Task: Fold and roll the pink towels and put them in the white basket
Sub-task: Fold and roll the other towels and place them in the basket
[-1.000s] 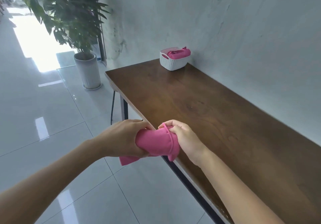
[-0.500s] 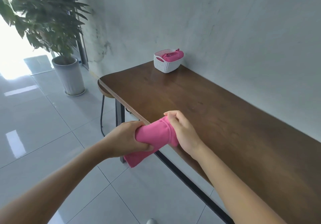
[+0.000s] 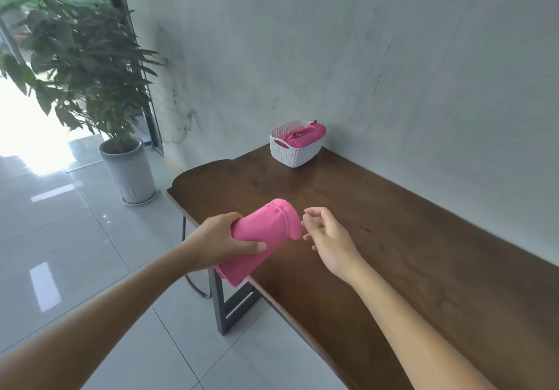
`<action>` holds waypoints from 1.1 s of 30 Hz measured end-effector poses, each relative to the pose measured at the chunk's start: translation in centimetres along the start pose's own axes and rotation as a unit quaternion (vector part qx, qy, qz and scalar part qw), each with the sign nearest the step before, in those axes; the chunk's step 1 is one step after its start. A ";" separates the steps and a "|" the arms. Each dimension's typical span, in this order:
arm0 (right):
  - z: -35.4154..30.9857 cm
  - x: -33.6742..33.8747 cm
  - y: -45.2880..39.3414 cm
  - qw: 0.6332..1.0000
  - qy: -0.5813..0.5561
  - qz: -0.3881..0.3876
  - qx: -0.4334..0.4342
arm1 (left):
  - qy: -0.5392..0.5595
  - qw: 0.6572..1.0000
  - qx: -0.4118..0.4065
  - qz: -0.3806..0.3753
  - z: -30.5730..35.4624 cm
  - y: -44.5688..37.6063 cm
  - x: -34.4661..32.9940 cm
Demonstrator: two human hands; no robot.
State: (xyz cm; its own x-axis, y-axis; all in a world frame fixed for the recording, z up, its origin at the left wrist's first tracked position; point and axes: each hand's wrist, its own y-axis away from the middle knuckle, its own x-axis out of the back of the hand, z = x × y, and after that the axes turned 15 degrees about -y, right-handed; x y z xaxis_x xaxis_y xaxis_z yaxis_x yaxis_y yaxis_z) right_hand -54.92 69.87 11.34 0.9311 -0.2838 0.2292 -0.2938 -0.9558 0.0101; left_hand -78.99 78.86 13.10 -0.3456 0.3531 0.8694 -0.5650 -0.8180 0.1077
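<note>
Bare table (image 3: 378,238) up to white basket (image 3: 295,150); wall (image 3: 393,72) just behind

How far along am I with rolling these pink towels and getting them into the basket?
Done: pink towels already sit in the white basket at the table's far end. In hand: your left hand grips a rolled towel; your right hand is beside it, holding nothing. Left: carry this roll to the basket.

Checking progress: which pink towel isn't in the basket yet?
The rolled pink towel gripped in the left hand over the table's near edge. The other pink towel already lies inside the white basket by the wall.
</note>
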 end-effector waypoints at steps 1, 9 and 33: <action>0.2 0.5 -1.3 1.000 -0.003 0.002 -0.003 | -0.003 1.000 0.005 0.006 0.0 -1.4 0.4; 1.5 2.8 -7.9 0.999 -0.001 -0.005 -0.037 | 0.035 0.997 0.049 0.049 -0.9 -10.9 1.0; -1.0 -1.7 -20.2 0.983 0.006 0.166 -0.075 | 0.140 0.989 -0.048 0.016 -6.8 -35.3 8.8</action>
State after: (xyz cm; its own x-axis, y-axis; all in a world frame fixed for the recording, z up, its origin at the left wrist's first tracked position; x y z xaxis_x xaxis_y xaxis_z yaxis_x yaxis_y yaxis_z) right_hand -50.81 89.76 11.75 0.7756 -0.5771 0.2558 -0.6111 -0.7879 0.0755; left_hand -67.21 113.92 13.70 -0.5505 0.4507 0.7027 -0.6147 -0.7884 0.0240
